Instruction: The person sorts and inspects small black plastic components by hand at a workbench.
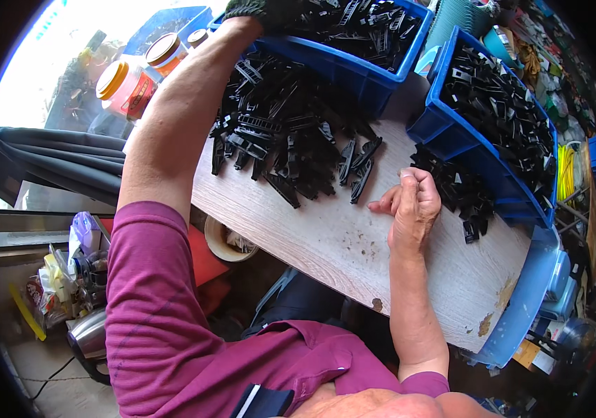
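Observation:
My left arm stretches far forward, and my left hand [264, 10], in a dark glove, is at the near left corner of a blue bin [340, 64]. The picture's upper edge cuts that hand off, so its fingers are hidden. Black plastic parts [381, 29] fill the bin. My bare right hand [415, 207] is just above the table, fingers curled in; whatever they may hold is hidden. To its left lies a heap of long black plastic clips [280, 129], with a few loose ones [359, 167] nearest the hand. Smaller black parts [455, 182] lie to its right.
A second blue bin [476, 150], full of black parts, stands at the right of the wood-grain table [312, 240]. Jars with lids [120, 83] stand beyond my left arm. A light-blue tub [531, 296] is by the right edge, a round bucket [225, 244] below the near edge.

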Demonstrator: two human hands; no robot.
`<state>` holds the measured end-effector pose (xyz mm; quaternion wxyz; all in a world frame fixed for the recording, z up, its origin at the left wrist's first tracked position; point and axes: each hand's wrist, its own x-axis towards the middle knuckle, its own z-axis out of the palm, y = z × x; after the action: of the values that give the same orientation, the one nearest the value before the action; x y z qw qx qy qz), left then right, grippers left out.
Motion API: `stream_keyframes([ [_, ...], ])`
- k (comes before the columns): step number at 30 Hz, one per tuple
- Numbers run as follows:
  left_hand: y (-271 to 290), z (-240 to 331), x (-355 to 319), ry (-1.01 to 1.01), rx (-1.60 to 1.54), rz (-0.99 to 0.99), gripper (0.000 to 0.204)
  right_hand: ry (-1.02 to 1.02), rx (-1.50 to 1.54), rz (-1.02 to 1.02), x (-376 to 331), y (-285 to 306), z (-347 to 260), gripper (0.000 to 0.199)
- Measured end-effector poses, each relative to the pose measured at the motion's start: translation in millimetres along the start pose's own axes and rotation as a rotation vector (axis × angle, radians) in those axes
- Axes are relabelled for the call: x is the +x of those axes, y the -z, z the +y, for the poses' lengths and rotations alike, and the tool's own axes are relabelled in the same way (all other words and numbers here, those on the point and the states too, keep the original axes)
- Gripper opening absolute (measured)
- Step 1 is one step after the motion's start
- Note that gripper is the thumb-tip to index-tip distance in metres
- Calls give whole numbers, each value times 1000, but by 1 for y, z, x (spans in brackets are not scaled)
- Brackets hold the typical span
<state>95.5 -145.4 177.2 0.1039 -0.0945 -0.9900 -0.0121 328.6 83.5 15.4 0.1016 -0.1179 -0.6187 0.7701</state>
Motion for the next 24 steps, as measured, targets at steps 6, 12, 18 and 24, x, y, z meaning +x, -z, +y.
stream_keyframes([
  [6,-6,-7,1,-15,-97,241,32,11,-1,-4,-1,-2,0,18],
  [12,-19,-12,-22,-293,25,622,28,-2,2,0,-1,-1,-1,17],
  [18,-63,-38,-49,-172,126,848,15,19,-10,10,0,-3,0,16],
  [24,-105,-57,-96,-147,-401,866,25,15,0,-1,-1,-4,1,16],
])
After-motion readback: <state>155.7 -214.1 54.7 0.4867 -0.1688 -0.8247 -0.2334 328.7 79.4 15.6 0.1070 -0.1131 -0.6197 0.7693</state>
